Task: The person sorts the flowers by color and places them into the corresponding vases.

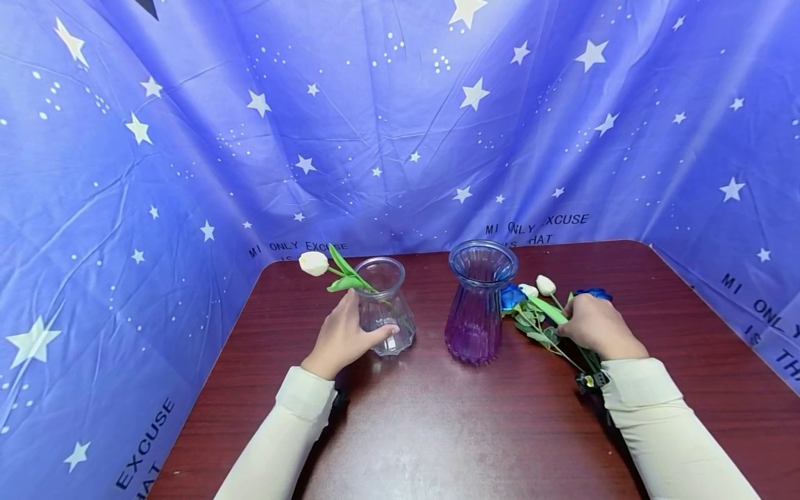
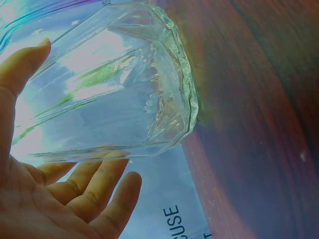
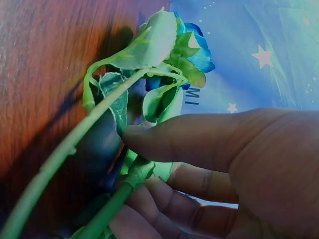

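Note:
My left hand [image 1: 346, 336] grips a clear glass vase [image 1: 403, 326], thumb on the near side and fingers curled along the far side. A white tulip [image 1: 313, 263] leans out over that vase's rim to the left, its stem visible through the glass. My right hand [image 1: 601, 328] is at a small bunch of flowers on the right, pinching a green tulip stem [image 3: 112, 211] between thumb and fingers. White tulip heads [image 1: 546, 285] and a blue rose [image 1: 512, 297] lie left of this hand; a second blue rose [image 1: 594, 294] shows behind it.
Between the hands stands a ribbed glass vase [image 1: 475, 319], blue at the rim and purple below. Loose leafy stems [image 1: 542, 335] lie just right of it on the dark wooden table [image 1: 400, 430]. A blue star-printed cloth [image 1: 387, 125] hangs behind and at both sides.

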A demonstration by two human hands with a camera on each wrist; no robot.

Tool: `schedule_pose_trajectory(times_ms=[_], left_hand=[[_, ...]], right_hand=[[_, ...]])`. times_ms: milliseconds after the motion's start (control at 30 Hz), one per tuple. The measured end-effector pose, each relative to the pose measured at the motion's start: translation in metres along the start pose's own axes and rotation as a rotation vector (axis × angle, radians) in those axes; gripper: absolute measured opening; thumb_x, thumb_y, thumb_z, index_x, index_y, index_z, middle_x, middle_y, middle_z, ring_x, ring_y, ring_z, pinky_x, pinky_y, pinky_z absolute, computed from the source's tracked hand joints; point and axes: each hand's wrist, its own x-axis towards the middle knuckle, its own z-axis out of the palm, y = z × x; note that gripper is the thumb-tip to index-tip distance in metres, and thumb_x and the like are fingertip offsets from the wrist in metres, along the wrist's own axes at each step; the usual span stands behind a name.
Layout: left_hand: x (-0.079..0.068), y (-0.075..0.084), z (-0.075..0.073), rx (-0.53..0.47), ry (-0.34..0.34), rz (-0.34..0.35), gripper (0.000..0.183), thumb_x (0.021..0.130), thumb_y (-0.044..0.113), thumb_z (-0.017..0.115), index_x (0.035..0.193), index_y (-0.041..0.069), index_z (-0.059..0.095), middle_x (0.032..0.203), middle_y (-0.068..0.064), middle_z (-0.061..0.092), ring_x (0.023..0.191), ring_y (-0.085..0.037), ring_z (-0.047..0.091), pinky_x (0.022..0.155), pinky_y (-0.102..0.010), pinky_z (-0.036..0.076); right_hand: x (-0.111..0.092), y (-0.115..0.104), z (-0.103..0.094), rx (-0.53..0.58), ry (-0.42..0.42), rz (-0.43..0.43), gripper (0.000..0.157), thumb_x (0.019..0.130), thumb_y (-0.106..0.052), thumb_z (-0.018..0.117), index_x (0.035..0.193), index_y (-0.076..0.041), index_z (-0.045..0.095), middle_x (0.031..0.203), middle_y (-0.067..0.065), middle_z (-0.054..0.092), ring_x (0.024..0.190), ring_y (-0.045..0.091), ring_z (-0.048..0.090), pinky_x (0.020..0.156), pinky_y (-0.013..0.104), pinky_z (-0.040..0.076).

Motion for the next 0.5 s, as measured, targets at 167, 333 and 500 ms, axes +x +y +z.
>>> schedule_pose_trajectory(times_ms=[167,333,500], left_hand=[[0.0004,0.0004,-0.0001,0.002,-0.002,-0.005,0.092,0.077,0.060,0.084,0.145,0.012,0.044,0.126,-0.013,0.063,0.110,-0.035,0.069,0.093,-0.052,0.056],[0.0005,0.0002,0.0002,0.004,-0.003,-0.007,0.092,0.077,0.060,0.084,0.144,0.012,0.044,0.126,-0.012,0.063,0.111,-0.035,0.068,0.093,-0.052,0.056],[0.0005,0.0000,0.0006,0.013,-0.003,-0.006,0.092,0.077,0.060,0.084,0.144,0.011,0.044,0.126,-0.013,0.063,0.111,-0.035,0.068,0.094,-0.052,0.056]], right_hand=[[0.0003,0.0010,0.0000,0.001,0.008,-0.006,0.021,0.080,-0.019,0.082,0.088,-0.003,0.071,0.094,0.016,0.071,0.087,0.039,0.064,0.075,0.054,0.053],[0.0004,0.0012,-0.0016,0.003,0.005,-0.007,0.021,0.081,-0.020,0.082,0.087,-0.004,0.071,0.093,0.014,0.071,0.086,0.037,0.062,0.075,0.052,0.052],[-0.0006,0.0002,-0.0037,0.002,0.022,-0.014,0.019,0.082,-0.021,0.082,0.084,-0.007,0.070,0.086,0.010,0.070,0.082,0.034,0.060,0.072,0.049,0.050]])
